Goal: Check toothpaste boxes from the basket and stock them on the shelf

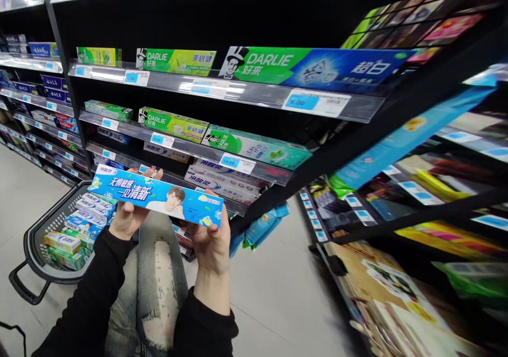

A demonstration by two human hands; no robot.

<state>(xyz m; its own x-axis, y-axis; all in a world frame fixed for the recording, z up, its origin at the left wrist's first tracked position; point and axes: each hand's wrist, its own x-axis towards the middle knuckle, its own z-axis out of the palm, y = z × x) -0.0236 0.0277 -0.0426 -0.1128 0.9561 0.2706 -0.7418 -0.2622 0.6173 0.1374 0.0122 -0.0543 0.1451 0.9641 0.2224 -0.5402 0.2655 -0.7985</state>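
A long blue toothpaste box (159,195) with a printed portrait is held between both hands in front of the lower shelves, its right end slightly lower. My left hand (130,216) grips it near the left end, thumb below the front and fingertips showing over the top edge. Round the right end closes my right hand (212,243), with its thumb at the lower corner; its other fingers are mostly behind the box. At the left on the floor stands a dark basket (34,248) with several toothpaste boxes (89,211) in it, white, blue, green and yellow.
Ahead, a black shelf unit carries green Darlie boxes (260,63), with white boxes (222,179) lower down. Price tags (315,101) line the shelf edges. Blue packets (265,224) hang at the unit's corner. Grey floor (273,293) runs between it and a blurred shelf (381,230) at right.
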